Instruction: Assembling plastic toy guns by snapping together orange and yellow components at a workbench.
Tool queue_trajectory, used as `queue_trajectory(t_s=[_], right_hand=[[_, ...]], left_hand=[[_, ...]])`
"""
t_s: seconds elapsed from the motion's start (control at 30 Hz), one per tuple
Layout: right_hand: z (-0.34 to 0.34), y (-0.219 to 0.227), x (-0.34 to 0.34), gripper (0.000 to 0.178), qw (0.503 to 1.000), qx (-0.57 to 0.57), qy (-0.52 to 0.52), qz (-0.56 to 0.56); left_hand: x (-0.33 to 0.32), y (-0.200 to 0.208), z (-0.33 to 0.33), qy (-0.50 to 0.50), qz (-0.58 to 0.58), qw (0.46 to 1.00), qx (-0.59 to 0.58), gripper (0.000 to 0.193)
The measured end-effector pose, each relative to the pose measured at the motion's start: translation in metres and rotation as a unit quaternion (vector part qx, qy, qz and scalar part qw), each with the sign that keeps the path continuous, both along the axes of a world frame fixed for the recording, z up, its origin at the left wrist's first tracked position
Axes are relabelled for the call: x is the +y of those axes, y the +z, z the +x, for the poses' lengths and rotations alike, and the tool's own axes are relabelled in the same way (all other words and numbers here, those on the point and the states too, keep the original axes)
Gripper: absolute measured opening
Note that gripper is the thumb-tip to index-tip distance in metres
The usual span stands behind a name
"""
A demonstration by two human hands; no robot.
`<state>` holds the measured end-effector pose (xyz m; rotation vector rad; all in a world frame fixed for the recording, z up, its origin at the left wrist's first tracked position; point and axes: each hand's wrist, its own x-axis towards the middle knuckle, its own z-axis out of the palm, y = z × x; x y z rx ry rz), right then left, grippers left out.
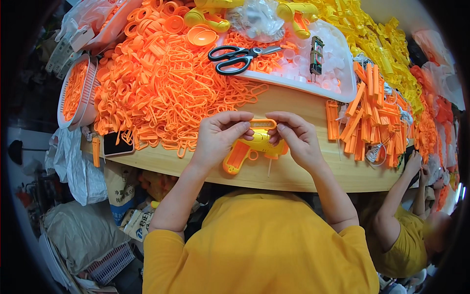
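Between the fingertips of both hands is a small orange oblong plastic plate [263, 124] with raised lettering, held level. My left hand [218, 137] pinches its left end, and my right hand [297, 139] pinches the right end. Just below the plate, a yellow toy gun [254, 142] with an orange panel in its grip lies on the table, partly hidden by my fingers. A ring-shaped orange trigger shows beneath its body. The plate overlaps the gun in this view; whether they touch I cannot tell.
A large heap of orange plastic loops [171, 83] spreads at the left. Black-handled scissors [242, 58] lie by a white tray [350, 88] of translucent parts. Orange battery-case-like pieces [364, 117] pile at the right. A phone [119, 144] rests at the left edge; a co-worker [404, 230] sits at right.
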<state>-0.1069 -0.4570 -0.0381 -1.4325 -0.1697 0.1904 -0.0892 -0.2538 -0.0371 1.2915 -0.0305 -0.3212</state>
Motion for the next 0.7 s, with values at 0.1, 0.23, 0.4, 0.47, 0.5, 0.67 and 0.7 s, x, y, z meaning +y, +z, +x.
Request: queue_trajectory(t_s=[0.1,0.23,0.4,0.47,0.5,0.67,0.7], right_hand=[[-0.001,-0.001,0.003,0.025,0.996,-0.064,-0.033,-0.046],[-0.005,0.004,0.01,0.023,0.993,0.043,-0.092,0.062],[-0.006,0.001,0.01,0.019,0.97,0.138,-0.125,0.157],[-0.007,-0.001,0.009,0.018,0.968,0.146,-0.138,0.152],[-0.008,-0.001,0.01,0.019,0.969,0.149,-0.133,0.147],[-0.013,-0.003,0.02,0.025,0.97,0.156,-0.14,0.123],[-0.014,-0.009,0.021,0.03,0.981,0.11,-0.135,0.081]], left_hand=[[0.0,-0.001,-0.001,0.006,-0.013,1.0,-0.026,0.019],[-0.002,0.001,-0.002,0.0,-0.013,1.0,-0.023,0.019],[-0.003,0.002,-0.005,-0.009,0.021,0.999,-0.029,0.02],[-0.005,0.009,-0.005,-0.007,0.224,0.927,-0.3,0.023],[-0.004,0.009,-0.005,-0.009,0.249,0.898,-0.364,0.026],[0.0,0.006,-0.006,-0.03,0.328,0.816,-0.475,0.028],[0.002,0.005,-0.006,-0.038,0.337,0.811,-0.477,0.027]])
